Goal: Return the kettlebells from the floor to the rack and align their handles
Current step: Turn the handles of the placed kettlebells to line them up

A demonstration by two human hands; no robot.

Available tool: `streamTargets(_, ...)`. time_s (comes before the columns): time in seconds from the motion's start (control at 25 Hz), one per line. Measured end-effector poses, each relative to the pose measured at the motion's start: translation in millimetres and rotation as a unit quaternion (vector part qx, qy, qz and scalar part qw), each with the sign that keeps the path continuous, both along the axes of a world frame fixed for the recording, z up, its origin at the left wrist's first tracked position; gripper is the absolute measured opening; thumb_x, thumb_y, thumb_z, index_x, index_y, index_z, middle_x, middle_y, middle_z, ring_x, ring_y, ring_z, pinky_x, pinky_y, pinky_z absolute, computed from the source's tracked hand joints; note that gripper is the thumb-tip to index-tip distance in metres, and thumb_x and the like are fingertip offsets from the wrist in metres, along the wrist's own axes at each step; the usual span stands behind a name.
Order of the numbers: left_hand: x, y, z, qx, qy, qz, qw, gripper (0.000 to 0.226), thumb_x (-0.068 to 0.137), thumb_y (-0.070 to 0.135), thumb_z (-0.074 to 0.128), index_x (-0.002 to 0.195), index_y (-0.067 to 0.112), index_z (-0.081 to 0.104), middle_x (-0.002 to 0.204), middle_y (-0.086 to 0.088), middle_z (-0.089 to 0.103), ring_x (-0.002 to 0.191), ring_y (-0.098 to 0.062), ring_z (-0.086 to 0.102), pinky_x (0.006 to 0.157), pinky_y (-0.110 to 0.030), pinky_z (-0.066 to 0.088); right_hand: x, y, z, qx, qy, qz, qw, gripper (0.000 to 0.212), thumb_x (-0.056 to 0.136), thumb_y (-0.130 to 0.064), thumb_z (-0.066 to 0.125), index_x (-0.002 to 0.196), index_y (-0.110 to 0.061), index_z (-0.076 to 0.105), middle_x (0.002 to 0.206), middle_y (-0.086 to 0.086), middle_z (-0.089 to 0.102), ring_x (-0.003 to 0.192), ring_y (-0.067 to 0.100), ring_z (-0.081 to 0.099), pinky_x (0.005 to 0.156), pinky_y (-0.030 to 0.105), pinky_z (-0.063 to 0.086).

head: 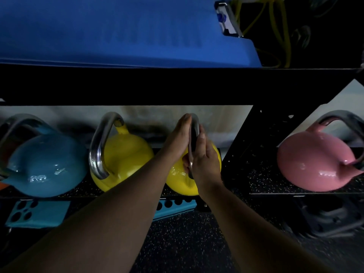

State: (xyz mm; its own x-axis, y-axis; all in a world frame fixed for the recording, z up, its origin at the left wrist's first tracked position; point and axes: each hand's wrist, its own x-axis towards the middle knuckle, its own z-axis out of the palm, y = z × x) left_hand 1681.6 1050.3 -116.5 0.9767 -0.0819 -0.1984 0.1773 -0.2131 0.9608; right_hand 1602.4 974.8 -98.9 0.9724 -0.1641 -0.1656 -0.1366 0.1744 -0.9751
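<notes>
A yellow kettlebell (178, 178) sits on the black rack shelf (266, 180), its steel handle edge-on to me. My left hand (178, 137) presses flat on the handle's left side, and my right hand (204, 158) clasps its right side. To its left stands a second yellow kettlebell (126, 152) with its handle turned the same way. A blue kettlebell (45, 164) rests at the far left. A pink kettlebell (311, 162) sits at the right, in the adjoining bay.
The dark upper shelf beam (177, 85) runs right above the handles, with a blue mat (118, 30) on top. Teal perforated brackets (37, 213) line the shelf front. Speckled rubber floor (183, 243) lies below, with a dark object (331, 219) at the lower right.
</notes>
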Motion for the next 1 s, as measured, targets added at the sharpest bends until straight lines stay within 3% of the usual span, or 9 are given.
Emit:
streamTargets(0.08, 0.8, -0.3, 2.5, 0.010, 0.001, 0.009, 1.000, 0.059, 0.100, 0.061, 0.023, 0.144, 0.029, 0.045, 0.147, -0.012, 0.048, 0.130, -0.027, 0.048, 0.098, -0.034, 0.037, 1.2, -0.4, -0.2, -0.008, -0.002, 0.005, 1.000, 0.038, 0.104, -0.047, 0.032, 0.137, -0.045, 0.048, 0.073, -0.003, 0.060, 0.054, 0.011, 0.049, 0.043, 0.022, 0.038)
streamTargets(0.32, -5.0, 0.0, 4.5, 0.013, -0.009, -0.006, 1.000, 0.056, 0.101, 0.058, 0.021, 0.145, 0.031, 0.039, 0.143, -0.015, 0.050, 0.119, -0.022, 0.052, 0.077, -0.023, 0.039, 3.7, -2.8, -4.8, -0.007, -0.027, 0.014, 1.000, 0.040, 0.106, -0.041, 0.029, 0.142, -0.035, 0.045, 0.062, -0.001, 0.048, 0.045, 0.009, 0.043, 0.039, 0.021, 0.034)
streamTargets(0.48, -2.6, 1.0, 3.4, 0.027, -0.010, -0.008, 1.000, 0.056, 0.100, 0.060, 0.020, 0.147, 0.032, 0.036, 0.144, -0.014, 0.049, 0.125, -0.026, 0.051, 0.089, -0.030, 0.037, 4.3, -3.2, -6.5, -0.031, -0.015, 0.012, 0.999, 0.043, 0.105, -0.044, 0.029, 0.140, -0.027, 0.048, 0.064, 0.005, 0.050, 0.046, 0.011, 0.045, 0.038, 0.022, 0.035)
streamTargets(0.56, -1.9, 2.6, 1.6, 0.029, -0.014, -0.004, 0.999, 0.056, 0.100, 0.060, 0.021, 0.147, 0.033, 0.036, 0.147, -0.013, 0.047, 0.130, -0.028, 0.048, 0.092, -0.031, 0.034, 5.2, -3.1, -6.9, -0.034, -0.015, 0.016, 0.999, 0.043, 0.105, -0.045, 0.029, 0.141, -0.031, 0.047, 0.067, 0.003, 0.051, 0.047, 0.011, 0.046, 0.039, 0.022, 0.035)
streamTargets(0.72, -1.5, 3.6, -0.7, 0.022, -0.009, -0.014, 1.000, 0.058, 0.098, 0.063, 0.021, 0.147, 0.035, 0.034, 0.149, -0.012, 0.045, 0.132, -0.029, 0.046, 0.093, -0.032, 0.034, 3.3, -3.6, -6.3, -0.030, -0.021, 0.022, 0.999, 0.042, 0.105, -0.045, 0.029, 0.143, -0.038, 0.043, 0.060, 0.000, 0.049, 0.044, 0.010, 0.043, 0.039, 0.024, 0.034)
streamTargets(0.84, -1.4, 4.0, -1.2, 0.029, -0.010, -0.012, 0.999, 0.059, 0.098, 0.065, 0.020, 0.147, 0.036, 0.036, 0.148, -0.012, 0.047, 0.130, -0.029, 0.048, 0.081, -0.025, 0.036, 2.1, -3.8, -5.7, -0.031, -0.021, 0.019, 0.999, 0.041, 0.105, -0.045, 0.029, 0.143, -0.040, 0.043, 0.062, 0.001, 0.053, 0.044, 0.009, 0.045, 0.038, 0.023, 0.036)
streamTargets(1.0, -2.4, 3.4, 3.1, 0.064, -0.008, -0.002, 0.998, 0.060, 0.098, 0.064, 0.019, 0.147, 0.033, 0.036, 0.149, -0.014, 0.045, 0.133, -0.033, 0.045, 0.092, -0.030, 0.031, 2.2, -5.6, -4.2, -0.056, -0.013, 0.034, 0.998, 0.043, 0.105, -0.047, 0.028, 0.145, -0.038, 0.041, 0.063, 0.005, 0.055, 0.049, 0.014, 0.052, 0.041, 0.029, 0.042)
